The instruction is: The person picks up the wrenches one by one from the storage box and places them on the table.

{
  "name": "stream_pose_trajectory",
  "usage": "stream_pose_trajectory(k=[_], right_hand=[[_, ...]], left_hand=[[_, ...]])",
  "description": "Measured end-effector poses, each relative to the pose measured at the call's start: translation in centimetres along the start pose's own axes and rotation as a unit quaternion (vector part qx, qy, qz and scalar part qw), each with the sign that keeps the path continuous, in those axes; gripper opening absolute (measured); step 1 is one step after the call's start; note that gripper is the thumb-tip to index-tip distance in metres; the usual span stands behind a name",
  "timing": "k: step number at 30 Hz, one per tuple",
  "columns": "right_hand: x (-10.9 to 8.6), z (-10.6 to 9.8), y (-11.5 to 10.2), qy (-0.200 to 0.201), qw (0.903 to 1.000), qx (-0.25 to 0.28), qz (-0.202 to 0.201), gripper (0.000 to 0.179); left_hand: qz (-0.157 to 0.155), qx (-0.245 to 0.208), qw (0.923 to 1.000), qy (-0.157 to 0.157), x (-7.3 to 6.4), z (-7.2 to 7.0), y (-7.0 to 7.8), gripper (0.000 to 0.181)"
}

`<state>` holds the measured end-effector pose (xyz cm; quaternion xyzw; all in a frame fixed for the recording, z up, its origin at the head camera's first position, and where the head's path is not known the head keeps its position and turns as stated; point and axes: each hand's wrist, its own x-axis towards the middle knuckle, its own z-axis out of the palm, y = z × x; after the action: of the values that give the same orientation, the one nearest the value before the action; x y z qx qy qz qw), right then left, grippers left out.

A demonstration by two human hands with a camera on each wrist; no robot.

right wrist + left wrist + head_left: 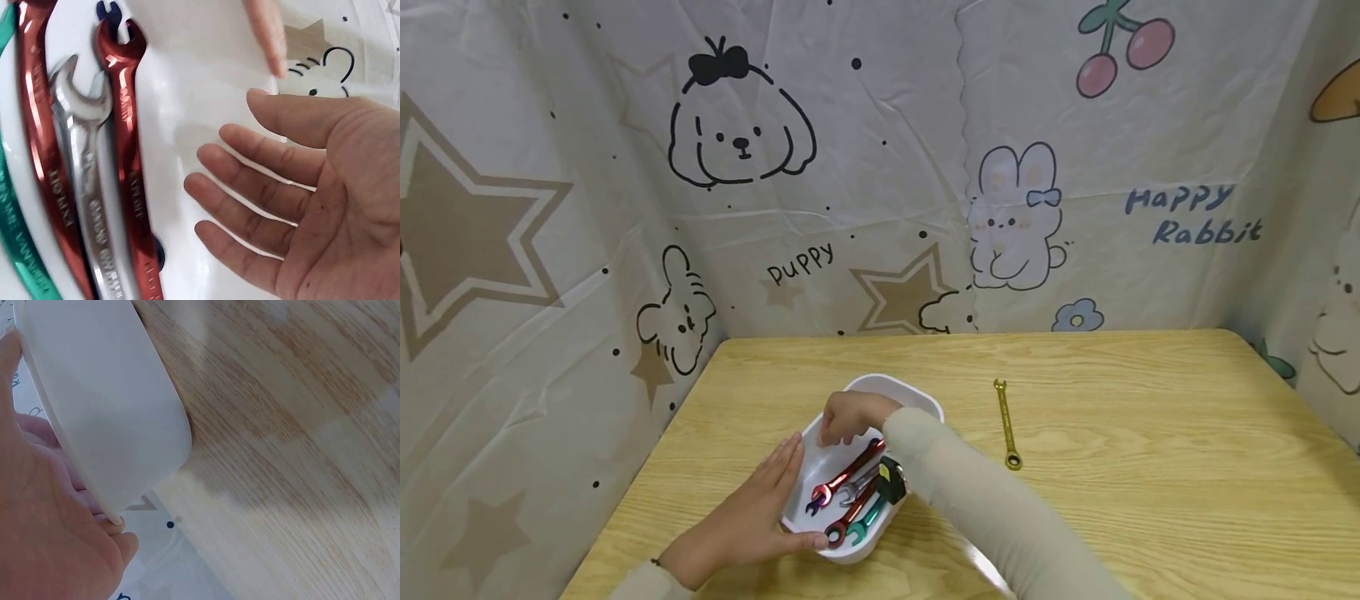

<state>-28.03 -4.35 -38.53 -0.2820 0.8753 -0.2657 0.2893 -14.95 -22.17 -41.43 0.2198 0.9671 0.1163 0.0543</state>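
A white plastic tub [925,398] stands on the table with several combination wrenches inside. My left hand [758,504] holds its near left corner, fingers along the left side and thumb at the near rim; the left wrist view shows the tub's outer wall [112,394] beside the palm. My right hand [312,194] is inside the tub, fingers spread and slightly bent, holding nothing. Beside it lie a red wrench [128,137], a silver wrench [87,144], another red wrench [47,144] and a green wrench [19,231]. A dark purple jaw end [109,12] peeks out behind the first red one.
A gold ratcheting wrench [1006,425] lies on the wooden table [1150,467] to the right of the tub. A small black device [891,481] with a yellow mark sits beside the right sleeve [992,500]. A printed curtain [887,167] hangs behind the table.
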Motion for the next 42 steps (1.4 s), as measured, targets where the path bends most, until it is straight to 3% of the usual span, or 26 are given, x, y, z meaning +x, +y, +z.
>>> stream_pose_trajectory(k=[7,25,33,42], right_hand=[[-0.2,0.7,1.0,0.002,0.9998,-0.012,0.012,0.004],[-0.9,1.6,0.7,-0.011,0.9911,-0.111,0.073,0.015],[-1.5,1.6,0.1,-0.028,0.9813,-0.184,0.049,0.016],[-1.4,1.8,0.1,-0.014,0.9802,-0.195,0.03,0.015]], left_hand=[[-0.005,-0.001,1.0,-0.001,-0.1,0.0,-0.1,0.119],[-0.008,-0.005,1.0,0.001,0.0,0.2,-0.1,0.12],[-0.004,-0.005,1.0,0.005,0.1,0.3,-0.1,0.12],[-0.009,-0.01,0.9999,0.004,0.0,0.2,0.0,0.12]])
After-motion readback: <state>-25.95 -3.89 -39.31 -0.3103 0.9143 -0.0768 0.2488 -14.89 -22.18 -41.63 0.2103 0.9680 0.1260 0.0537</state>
